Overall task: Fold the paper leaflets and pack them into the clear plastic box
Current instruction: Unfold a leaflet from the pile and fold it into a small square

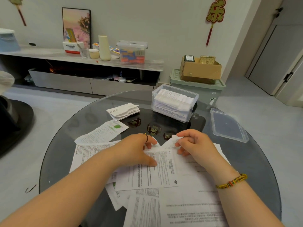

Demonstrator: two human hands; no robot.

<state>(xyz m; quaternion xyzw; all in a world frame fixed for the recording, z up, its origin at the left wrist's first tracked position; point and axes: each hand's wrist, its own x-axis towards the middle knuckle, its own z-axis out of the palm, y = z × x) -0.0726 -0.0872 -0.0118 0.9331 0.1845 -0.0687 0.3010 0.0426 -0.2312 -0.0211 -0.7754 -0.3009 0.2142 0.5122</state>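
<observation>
A round glass desk [78, 122] stands in a grey room. The left hand [139, 151] lies on a printed leaflet [164, 169]. Its thumb presses flat on the paper and its fingers [151, 143] curl over the far edge. The right hand [196, 145] pinches a lifted corner of the same leaflet. More loose leaflets [185, 203] lie spread under both arms, down to the near rim. Past the hands is a patch of bare dark glass. A folded leaflet [123, 111] sits at its left. The clear plastic box [180, 90] stands behind it, open and stacked with folded papers. Its lid [228, 125] lies near the right rim.
</observation>
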